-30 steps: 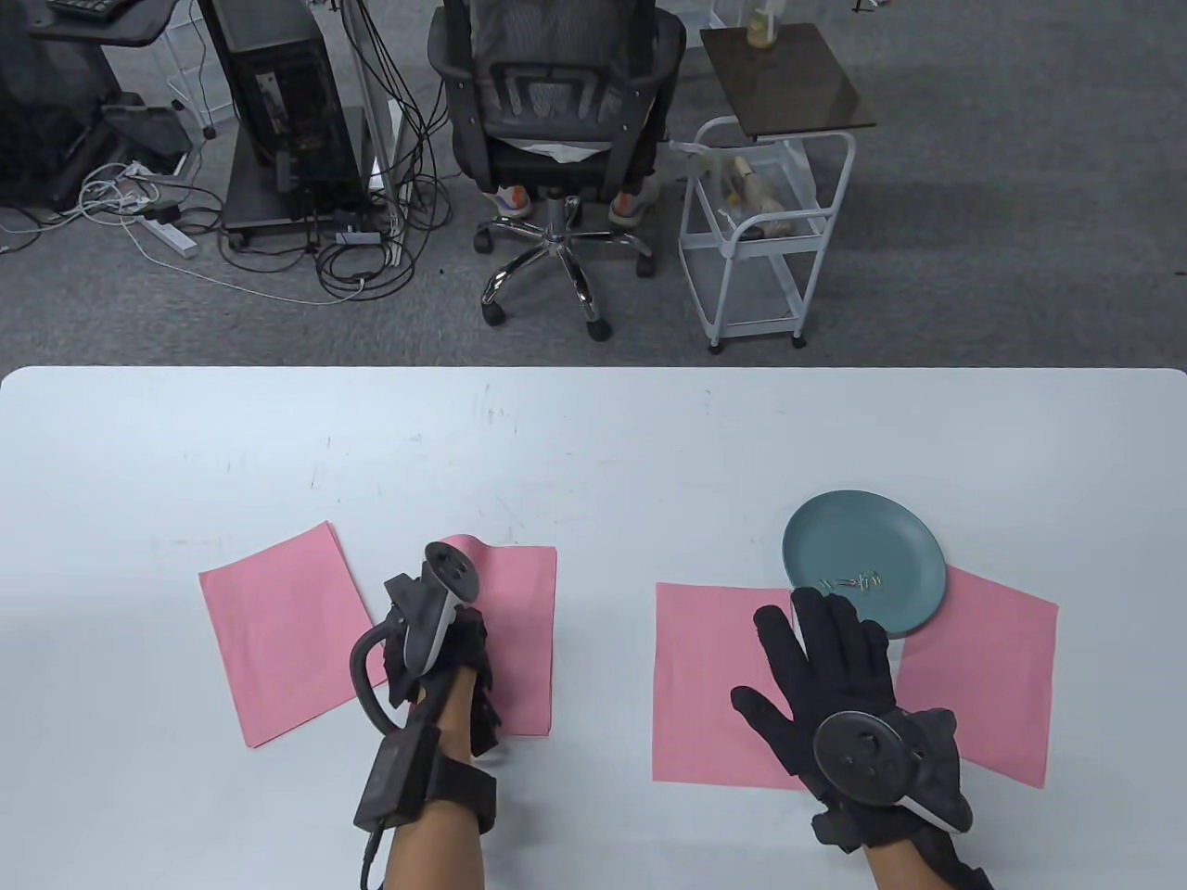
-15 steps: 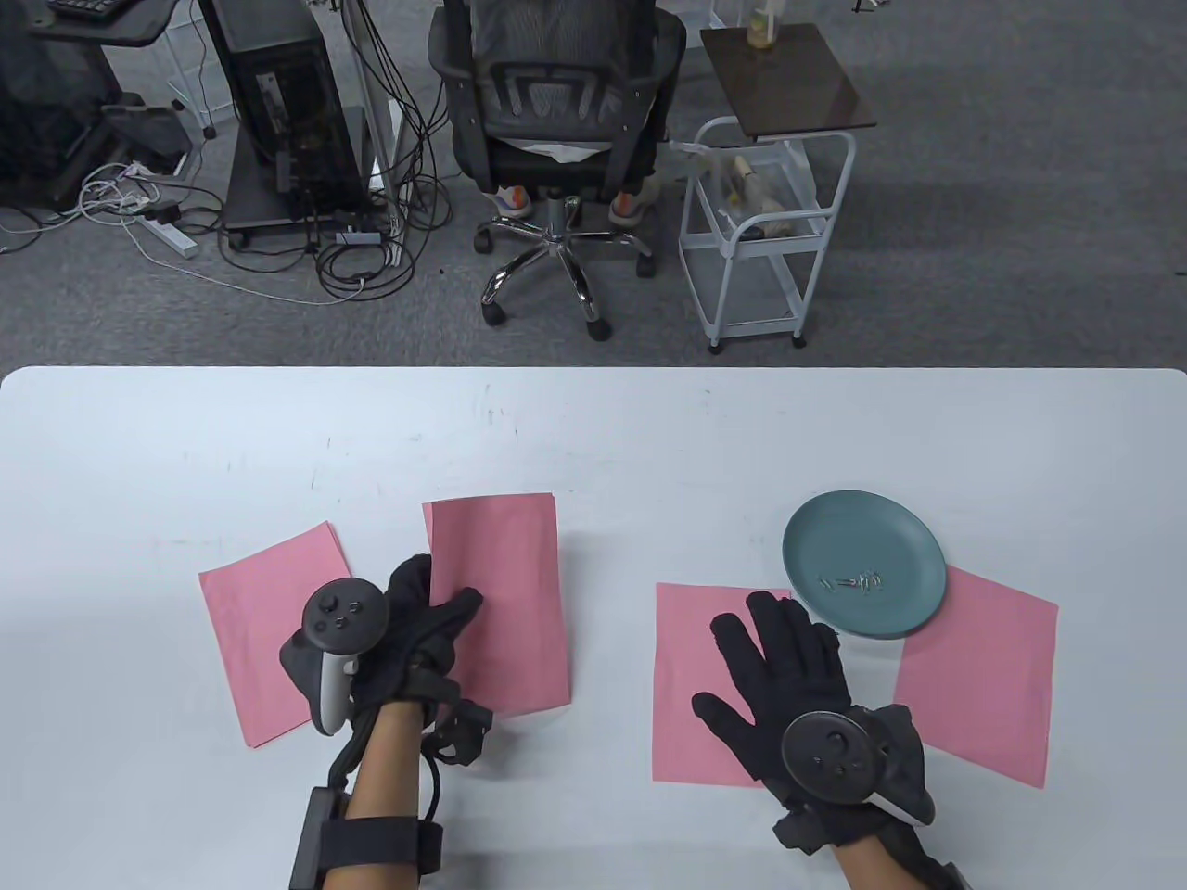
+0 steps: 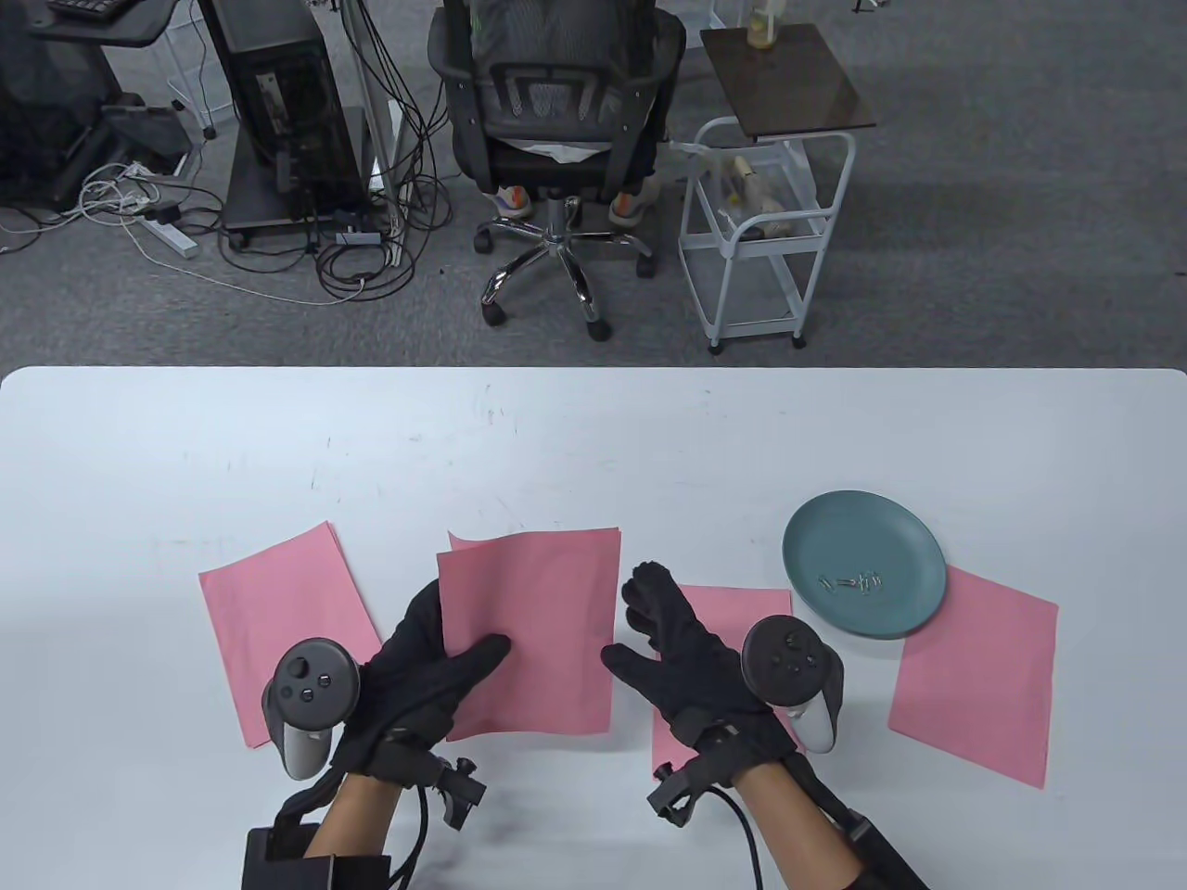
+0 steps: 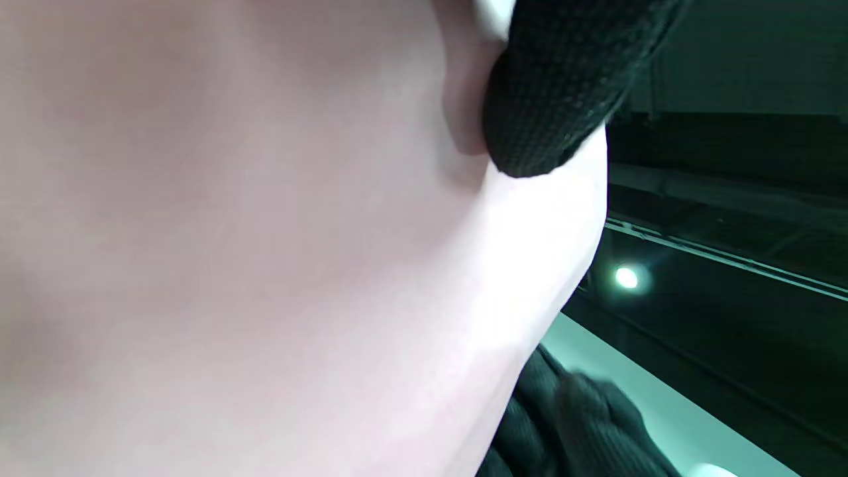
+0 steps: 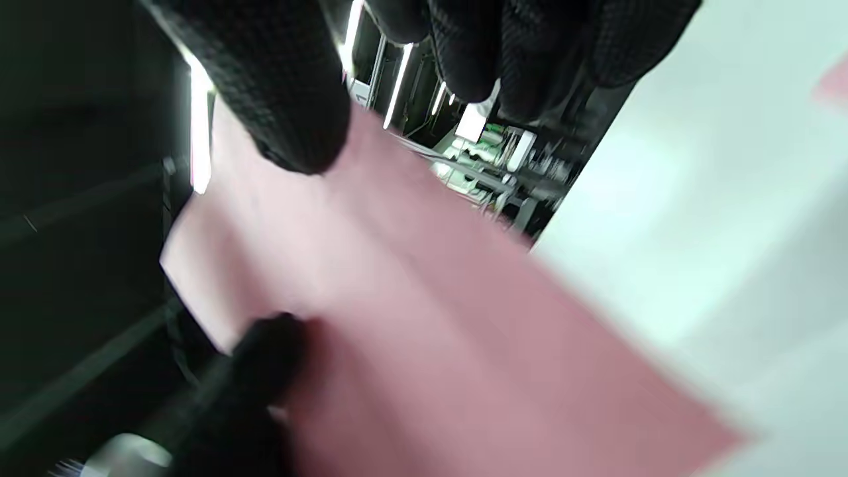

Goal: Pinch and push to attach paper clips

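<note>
Left grip (image 3: 417, 677) on unmarked pink paper (image 3: 529, 630)

**Background clutter, not task-related**

White tabletop (image 3: 593, 445) spans the lower half of the table view. Behind it, grey carpet floor (image 3: 974, 232). Black mesh office chair (image 3: 555, 111) on a chrome star base, someone seated in it, facing away. Right of the chair: white wire trolley cart (image 3: 760, 232) with a dark brown top panel. Left: black computer tower (image 3: 278, 102), a tangle of black cables (image 3: 389, 232), and a white power strip (image 3: 167, 236) on the floor.
</note>
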Available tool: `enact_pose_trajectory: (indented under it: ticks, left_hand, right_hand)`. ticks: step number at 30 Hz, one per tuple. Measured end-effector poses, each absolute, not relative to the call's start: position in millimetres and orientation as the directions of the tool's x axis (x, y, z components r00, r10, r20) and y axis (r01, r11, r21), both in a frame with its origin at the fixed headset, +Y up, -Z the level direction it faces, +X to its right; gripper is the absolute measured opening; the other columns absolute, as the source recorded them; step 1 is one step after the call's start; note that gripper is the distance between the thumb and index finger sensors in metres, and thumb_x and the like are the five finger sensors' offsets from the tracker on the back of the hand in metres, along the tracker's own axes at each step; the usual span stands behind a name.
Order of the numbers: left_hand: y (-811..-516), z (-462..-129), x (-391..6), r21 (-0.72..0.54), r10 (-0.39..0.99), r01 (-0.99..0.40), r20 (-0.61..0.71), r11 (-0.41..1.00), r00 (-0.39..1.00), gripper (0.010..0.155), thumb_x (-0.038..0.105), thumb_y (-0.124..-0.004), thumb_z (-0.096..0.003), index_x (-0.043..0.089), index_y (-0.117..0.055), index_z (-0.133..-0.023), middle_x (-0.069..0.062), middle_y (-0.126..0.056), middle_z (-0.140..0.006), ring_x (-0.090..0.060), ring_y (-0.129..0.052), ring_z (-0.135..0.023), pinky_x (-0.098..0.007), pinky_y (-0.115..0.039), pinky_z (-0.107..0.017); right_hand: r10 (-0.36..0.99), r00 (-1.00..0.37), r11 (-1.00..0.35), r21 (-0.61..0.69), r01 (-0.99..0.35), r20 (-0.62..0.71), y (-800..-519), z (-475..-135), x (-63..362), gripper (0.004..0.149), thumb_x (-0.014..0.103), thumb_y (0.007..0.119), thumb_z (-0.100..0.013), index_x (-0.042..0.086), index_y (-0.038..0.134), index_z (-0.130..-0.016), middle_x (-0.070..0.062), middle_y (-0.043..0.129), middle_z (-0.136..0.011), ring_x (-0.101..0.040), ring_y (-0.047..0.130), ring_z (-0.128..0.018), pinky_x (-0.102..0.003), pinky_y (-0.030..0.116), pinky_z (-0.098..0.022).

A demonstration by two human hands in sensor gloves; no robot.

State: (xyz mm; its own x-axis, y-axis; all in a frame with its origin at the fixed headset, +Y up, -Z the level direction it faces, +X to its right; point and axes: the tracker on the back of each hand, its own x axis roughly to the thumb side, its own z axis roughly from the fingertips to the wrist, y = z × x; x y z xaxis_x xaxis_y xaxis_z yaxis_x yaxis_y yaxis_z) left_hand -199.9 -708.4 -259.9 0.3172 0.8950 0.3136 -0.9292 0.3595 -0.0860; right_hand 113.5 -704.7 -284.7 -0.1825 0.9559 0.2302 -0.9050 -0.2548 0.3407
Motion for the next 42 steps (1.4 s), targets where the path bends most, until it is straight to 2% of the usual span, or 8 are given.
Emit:
enact_pose_trajectory:
  ticks: [4, 7, 9, 16, 25, 29, 35, 42]
  left_hand:
    - [-711, -256, -198, -0.127, 0.891, -0.928, 0.351, 0.350, 0.288, 0.076, 0.037, -0.095, -0.0534, 0.017, -0.053, -0.113, 0.007, -0.083, -0.091, -0.014, -0.099, -0.067, -0.037, -0.086, -0.058]
    - [-715, -256, -201, -0.181, 0.890, -0.917, 0.367, 0.355, 0.272, 0.077, 0.038, -0.095, -0.0535, 0.018, -0.051, -0.114, 0.006, -0.082, -0.093, -0.015, -0.098, -0.070, -0.039, -0.085, -0.060]
    - [-719, -257, -207, -0.213, 0.899, -0.914, 0.355, 0.345, 0.257, 0.078, 0.038, -0.095, -0.0535, 0.017, -0.050, -0.114, 0.005, -0.081, -0.095, -0.017, -0.097, -0.073, -0.041, -0.084, -0.062]
    - [-722, -259, -227, -0.244, 0.853, -0.850, 0.378, 0.467, 0.360, 0.069, 0.036, -0.095, -0.0533, 0.022, -0.060, -0.111, 0.006, -0.087, -0.094, -0.021, -0.097, -0.082, -0.046, -0.082, -0.067]
    - [-730, -263, -234, -0.319, 0.862, -0.816, 0.340, 0.483, 0.377, 0.058, 0.029, -0.093, -0.0555, 0.025, -0.068, -0.108, 0.006, -0.092, -0.092, -0.022, -0.096, -0.085, -0.049, -0.079, -0.070]
    - [-732, -263, -228, -0.379, 0.865, -0.787, 0.331, 0.487, 0.377, 0.056, 0.033, -0.091, -0.0569, 0.026, -0.070, -0.108, 0.001, -0.088, -0.100, -0.027, -0.091, -0.094, -0.052, -0.074, -0.073]
    - [-728, -261, -220, -0.383, 0.851, -0.771, 0.363, 0.509, 0.381, 0.046, 0.031, -0.088, -0.0587, 0.026, -0.077, -0.103, 0.002, -0.093, -0.095, -0.026, -0.095, -0.088, -0.050, -0.077, -0.071]
    - [-732, -261, -219, -0.421, 0.881, -0.785, 0.342, 0.455, 0.327, 0.052, 0.037, -0.089, -0.0581, 0.026, -0.073, -0.106, -0.001, -0.087, -0.104, -0.030, -0.087, -0.098, -0.055, -0.071, -0.075]
  right_hand:
    - [0.974, -0.039, -0.109, 0.315, -0.943, 0.222, -713, -285, 108, 0.066, 0.028, 0.086, -0.056, 0.013, 0.052, -0.111, -0.013, 0.074, -0.104, -0.033, 0.083, -0.087, -0.054, 0.067, -0.064]
    - [0.971, 0.000, -0.077, 0.312, -0.947, 0.241, -714, -282, 106, 0.048, 0.023, 0.085, -0.056, 0.017, 0.070, -0.101, -0.006, 0.088, -0.092, -0.027, 0.092, -0.077, -0.051, 0.071, -0.061]
    - [0.966, -0.006, -0.087, 0.300, -0.950, 0.259, -713, -280, 106, 0.044, 0.021, 0.085, -0.056, 0.018, 0.073, -0.098, -0.006, 0.090, -0.089, -0.028, 0.092, -0.075, -0.052, 0.071, -0.061]
    - [0.958, -0.084, -0.172, 0.316, -0.933, 0.274, -723, -278, 108, 0.042, 0.020, 0.086, -0.055, 0.019, 0.076, -0.096, -0.006, 0.092, -0.088, -0.030, 0.092, -0.078, -0.054, 0.070, -0.062]
    - [0.953, -0.218, -0.292, 0.442, -0.848, 0.211, -745, -283, 117, 0.042, 0.022, 0.086, -0.055, 0.018, 0.077, -0.096, -0.008, 0.090, -0.091, -0.035, 0.085, -0.087, -0.059, 0.062, -0.067]
    - [0.959, -0.177, -0.260, 0.446, -0.857, 0.220, -744, -284, 118, 0.048, 0.023, 0.086, -0.056, 0.020, 0.072, -0.101, -0.009, 0.085, -0.097, -0.037, 0.080, -0.091, -0.060, 0.060, -0.068]
    - [0.970, -0.099, -0.193, 0.459, -0.867, 0.222, -744, -283, 116, 0.041, 0.021, 0.081, -0.058, 0.020, 0.075, -0.098, -0.007, 0.089, -0.093, -0.034, 0.084, -0.088, -0.058, 0.062, -0.067]
    - [0.979, -0.019, -0.120, 0.496, -0.860, 0.204, -746, -285, 119, 0.047, 0.024, 0.083, -0.057, 0.020, 0.071, -0.103, -0.009, 0.084, -0.099, -0.037, 0.079, -0.092, -0.059, 0.060, -0.068]
